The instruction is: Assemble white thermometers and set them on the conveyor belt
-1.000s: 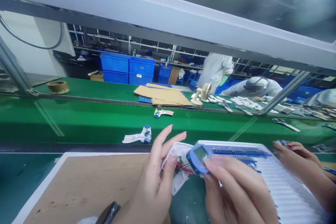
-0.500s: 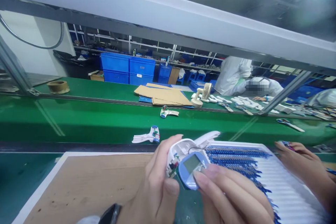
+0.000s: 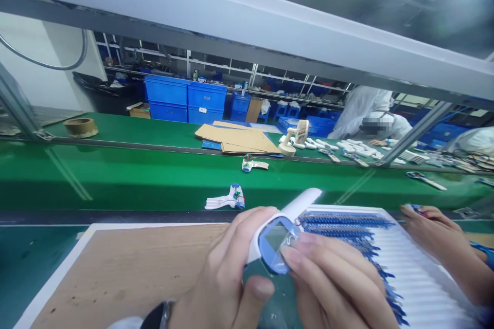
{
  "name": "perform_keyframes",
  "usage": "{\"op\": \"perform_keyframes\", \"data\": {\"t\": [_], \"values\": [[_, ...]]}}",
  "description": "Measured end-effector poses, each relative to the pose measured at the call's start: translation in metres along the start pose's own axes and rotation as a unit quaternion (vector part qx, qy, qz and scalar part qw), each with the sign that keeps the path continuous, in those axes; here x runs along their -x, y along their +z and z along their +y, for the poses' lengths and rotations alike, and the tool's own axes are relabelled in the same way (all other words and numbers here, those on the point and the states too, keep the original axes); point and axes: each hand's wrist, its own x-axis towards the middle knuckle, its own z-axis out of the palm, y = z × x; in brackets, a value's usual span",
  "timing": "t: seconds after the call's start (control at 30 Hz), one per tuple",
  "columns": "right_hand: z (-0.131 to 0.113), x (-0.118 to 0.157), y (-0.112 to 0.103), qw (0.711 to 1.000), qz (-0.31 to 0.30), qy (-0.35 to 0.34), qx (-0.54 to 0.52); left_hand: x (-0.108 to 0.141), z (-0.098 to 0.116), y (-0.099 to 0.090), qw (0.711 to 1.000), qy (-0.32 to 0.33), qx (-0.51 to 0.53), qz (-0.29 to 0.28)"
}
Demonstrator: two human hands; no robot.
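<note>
My left hand (image 3: pixel 227 257) is wrapped round the head of a white thermometer housing (image 3: pixel 304 202), whose handle points up and to the right. Against the head lies a blue display cover (image 3: pixel 268 252) with a grey screen and clear film on it. My right hand (image 3: pixel 339 272) pinches this cover at its lower right, fingers bent. The display cover sits over the housing's open face; whether it is seated cannot be seen. Beyond my hands, a half housing with wired parts (image 3: pixel 227 199) lies on the green conveyor belt (image 3: pixel 154 180), and a second opened half (image 3: pixel 254 164) lies farther back.
A white ribbed tray (image 3: pixel 409 267) holding rows of blue parts (image 3: pixel 343 221) stands at right. Another person's hand (image 3: pixel 432 231) works beside it. Brown cardboard (image 3: pixel 146 272) covers the bench at left. A tape roll (image 3: pixel 81 127), cardboard sheets (image 3: pixel 235 138) and small fan (image 3: pixel 295 138) sit beyond the belt.
The housing has turned and the blue display cover now lies over its open face, hiding the circuit parts seen before. The half housings on the belt have shifted slightly right.
</note>
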Motion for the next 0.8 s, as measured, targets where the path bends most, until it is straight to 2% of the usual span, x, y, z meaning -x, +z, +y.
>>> {"op": "perform_keyframes", "data": {"t": [0.1,0.17,0.2,0.27,0.33,0.37,0.4,0.43,0.5,0.57,0.67,0.8], "values": [[0.004,0.0,0.007,0.997,0.041,-0.066,0.001,-0.003,0.0,0.001,0.998,0.048,-0.008,0.026],[0.002,0.0,0.012,0.994,0.071,-0.077,0.006,-0.007,-0.001,0.0,0.996,0.054,-0.015,0.063],[0.0,0.0,0.014,0.995,0.078,-0.065,0.008,-0.009,-0.003,-0.001,0.995,0.047,-0.021,0.081],[0.0,0.0,0.021,0.997,0.055,-0.051,-0.011,-0.014,-0.008,-0.007,0.993,0.014,-0.041,0.108],[0.015,-0.002,0.036,0.997,0.029,0.006,-0.075,-0.02,-0.016,-0.016,0.988,-0.043,-0.036,0.146],[0.03,-0.004,0.048,0.992,0.016,0.043,-0.114,-0.024,-0.02,-0.022,0.981,-0.077,-0.023,0.174],[0.05,-0.007,0.062,0.979,0.043,0.135,-0.145,-0.028,-0.024,-0.027,0.972,-0.109,-0.005,0.207],[0.075,-0.01,0.078,0.969,0.061,0.198,-0.132,-0.031,-0.027,-0.033,0.962,-0.135,0.01,0.238],[0.131,-0.015,0.113,0.954,0.059,0.276,-0.098,-0.037,-0.032,-0.041,0.942,-0.167,0.023,0.291],[0.184,-0.017,0.143,0.941,0.02,0.332,-0.061,-0.04,-0.034,-0.045,0.927,-0.188,0.019,0.325],[0.238,-0.013,0.166,0.933,-0.034,0.358,-0.018,-0.039,-0.035,-0.043,0.909,-0.23,0.021,0.347],[0.267,-0.009,0.168,0.948,-0.039,0.315,0.003,-0.039,-0.038,-0.038,0.891,-0.275,0.015,0.36]]}}
